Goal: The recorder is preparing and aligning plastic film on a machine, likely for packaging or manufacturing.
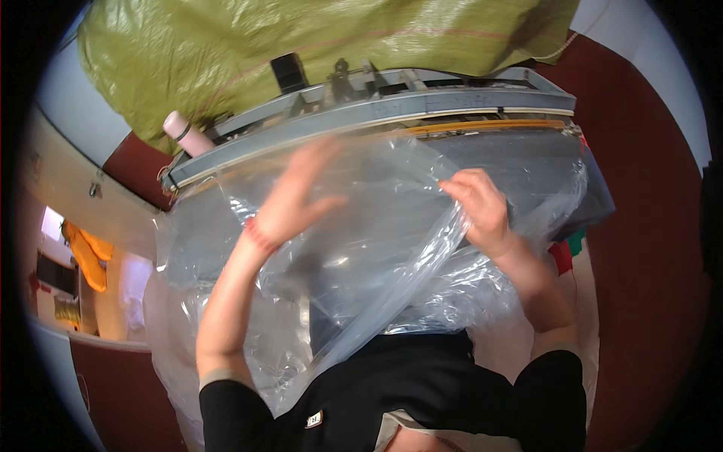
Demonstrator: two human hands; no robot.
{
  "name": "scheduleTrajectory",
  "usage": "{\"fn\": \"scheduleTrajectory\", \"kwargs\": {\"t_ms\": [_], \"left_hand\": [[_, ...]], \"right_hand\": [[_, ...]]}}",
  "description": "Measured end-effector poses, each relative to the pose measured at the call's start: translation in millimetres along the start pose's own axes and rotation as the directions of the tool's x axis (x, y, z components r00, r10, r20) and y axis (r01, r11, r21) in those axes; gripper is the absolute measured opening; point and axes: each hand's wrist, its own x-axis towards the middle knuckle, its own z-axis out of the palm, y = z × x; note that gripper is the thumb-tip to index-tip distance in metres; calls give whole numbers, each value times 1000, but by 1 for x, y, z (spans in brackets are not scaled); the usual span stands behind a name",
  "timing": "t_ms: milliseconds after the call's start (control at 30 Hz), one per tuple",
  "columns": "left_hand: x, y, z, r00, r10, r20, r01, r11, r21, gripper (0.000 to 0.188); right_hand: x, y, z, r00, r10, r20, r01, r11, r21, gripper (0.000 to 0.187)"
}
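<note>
A large clear plastic sheet lies over a dark grey work surface and hangs toward my body in shiny folds. The fingers of my right hand are pinched on a gathered edge of it, right of the middle. My left hand, smeared by motion, is over the left half of the sheet. Its fingers are stretched forward with the thumb apart, and nothing is in it. Whether its palm touches the plastic I cannot tell. A red band circles my left wrist.
A grey metal frame runs along the far edge, with a yellow strip beside it. On it are a pink bottle and a black flat object. A yellow-green tarp hangs behind. Red and green cloth shows at right.
</note>
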Motion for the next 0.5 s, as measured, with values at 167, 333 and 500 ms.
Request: {"fn": "scheduleTrajectory", "kwargs": {"t_ms": [167,333,500], "left_hand": [[102,-44,117,965,261,-13,-261,961,-90,54],[132,0,134,986,12,169,154,354,-922,11],[143,30,135,974,-170,150,215,478,-852,12]], "right_hand": [[-22,-8,-24,999,-15,30,16,1000,-27,34],[-63,13,-54,959,217,183,-217,976,-18,34],[-52,32,-71,808,449,381,-536,829,160,32]]}}
